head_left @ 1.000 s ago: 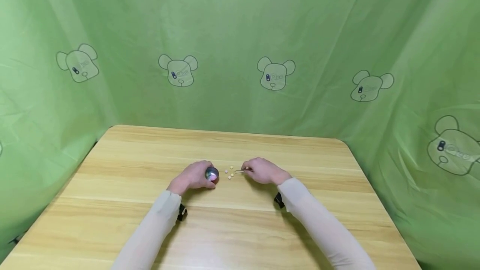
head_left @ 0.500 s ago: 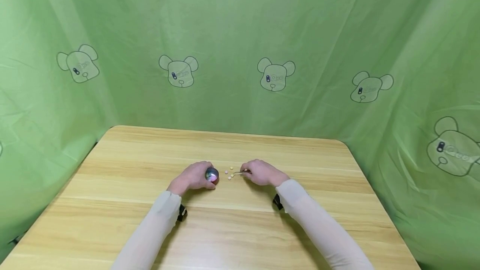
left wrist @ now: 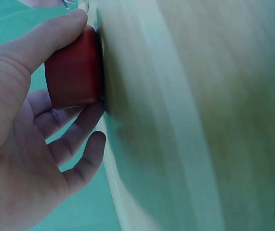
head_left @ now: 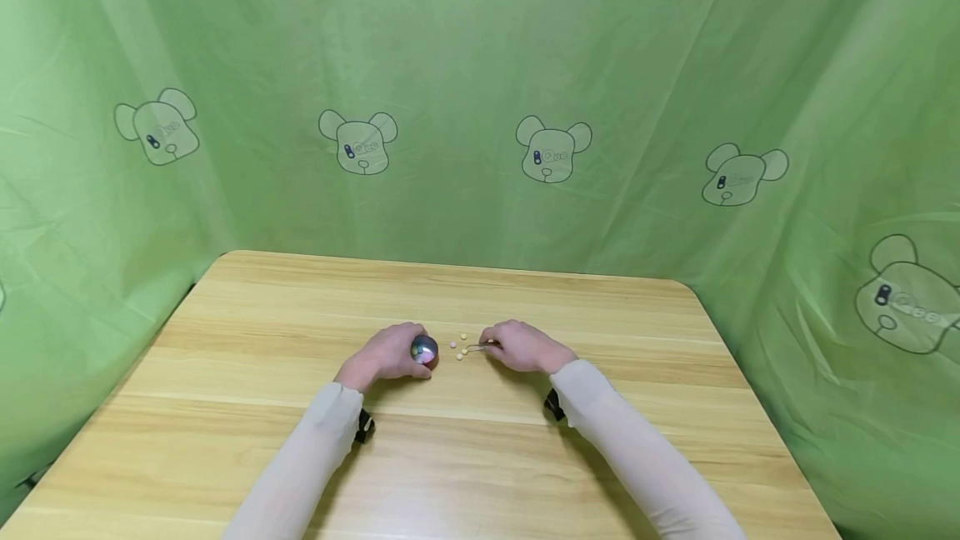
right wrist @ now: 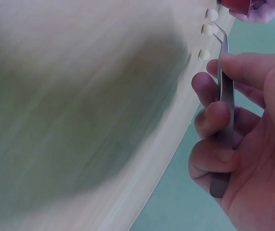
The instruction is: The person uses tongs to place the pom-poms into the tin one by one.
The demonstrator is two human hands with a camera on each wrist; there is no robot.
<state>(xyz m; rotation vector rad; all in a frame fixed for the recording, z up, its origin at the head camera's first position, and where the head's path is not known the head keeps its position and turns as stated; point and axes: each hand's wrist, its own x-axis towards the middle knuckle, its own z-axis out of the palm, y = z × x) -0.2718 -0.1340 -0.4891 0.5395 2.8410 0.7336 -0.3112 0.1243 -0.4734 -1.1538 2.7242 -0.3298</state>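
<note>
My left hand grips a small red round container with thumb and fingers about its side; from the head view its shiny, silvery upper part shows. The container stands upright on the table. In my right hand is a pair of metal tweezers, pinched between thumb and fingers with the bent tips pointing left. Those tips are slightly apart, right at a yellow bead. Close by lie a pink bead, another yellow bead and a pale pink bead, all between the two hands.
The light wood table spreads around both hands. A green curtain printed with bear heads hangs behind it and along both sides. Dark wrist straps sit under the sleeves.
My right hand has shifted slightly left and toward me, bringing the tweezers' tips close against the yellow bead. My left hand and the container stay in place.
</note>
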